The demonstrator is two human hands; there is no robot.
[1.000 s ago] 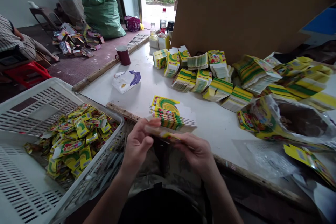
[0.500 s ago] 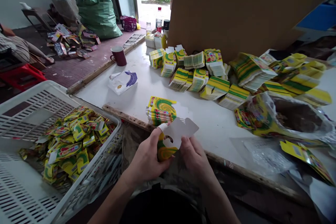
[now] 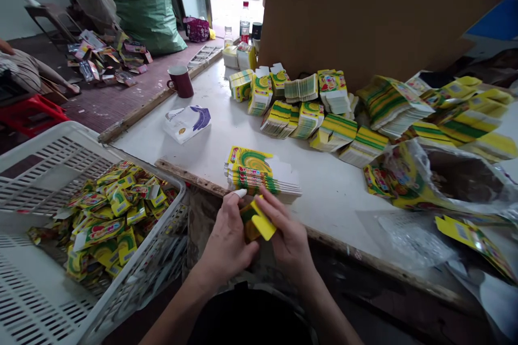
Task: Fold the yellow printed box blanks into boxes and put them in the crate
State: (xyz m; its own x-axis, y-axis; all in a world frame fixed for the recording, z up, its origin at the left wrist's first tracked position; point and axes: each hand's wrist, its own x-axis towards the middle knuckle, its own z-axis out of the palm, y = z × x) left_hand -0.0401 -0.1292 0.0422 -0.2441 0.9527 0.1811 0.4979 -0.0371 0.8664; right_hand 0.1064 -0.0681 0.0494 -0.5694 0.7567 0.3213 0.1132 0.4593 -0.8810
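Observation:
A small yellow-and-green carton (image 3: 261,221) is between my two hands, just in front of the table edge. My left hand (image 3: 226,234) is closed around its left side; a white wrap covers one fingertip. The fingers of my right hand (image 3: 285,226) are pressed along a yellow flap on the right. What is inside the carton, if anything, is hidden. Right beyond my hands lies a stack of flat printed cartons (image 3: 259,170), with white flaps pointing right.
A white plastic basket (image 3: 87,140) of yellow packets (image 3: 117,210) stands at the left. Bundled cartons (image 3: 309,118) line the back of the white table (image 3: 226,110). Also there are a dark red mug (image 3: 182,82), a torn plastic bag (image 3: 457,172) and, behind, a cardboard sheet (image 3: 364,16). A person (image 3: 28,70) sits far left.
My right hand has moved up and over the carton's upper end. The white inner flap that stuck out is now out of sight, and a yellow flap shows bent over.

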